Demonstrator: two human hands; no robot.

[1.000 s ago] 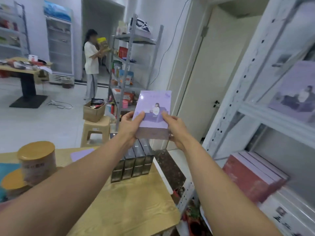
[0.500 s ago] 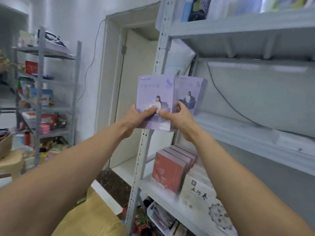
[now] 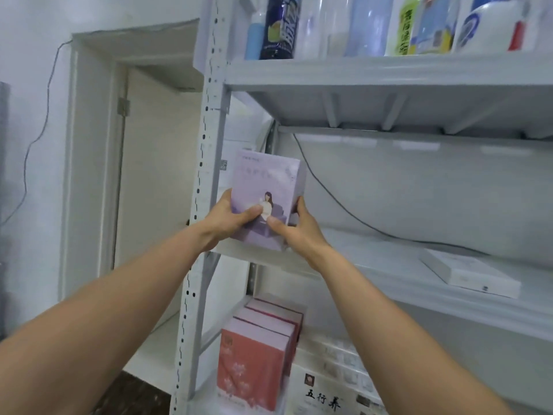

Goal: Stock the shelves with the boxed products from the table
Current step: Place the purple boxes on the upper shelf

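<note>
At the front-left corner of the middle shelf [image 3: 389, 265], just right of the perforated upright post [image 3: 206, 175], a lavender box [image 3: 266, 187] stands upright, printed front facing the camera. Its bottom edge is level w/ the shelf's front lip; can't tell if it's resting there or just above.

Left hand [image 3: 224, 220] grips the box's lower-left side, thumb across the front, other fingers hidden behind. Right hand [image 3: 299, 232] grips the lower-right side, thumb on the front, fingers curled round the right edge. Thumb tips are nearly touching.

Toward the right end of the same shelf, well apart from the box, a flat white box [image 3: 469, 274] lies down. On the shelf below, at its left end, pink-red boxes [image 3: 254, 363] stand in a row, w/ a white box w/ black characters [image 3: 323, 393] beside them. On the top shelf stand bottles [image 3: 281, 25]. A grey cable [image 3: 344, 205] runs along the back wall.
</note>
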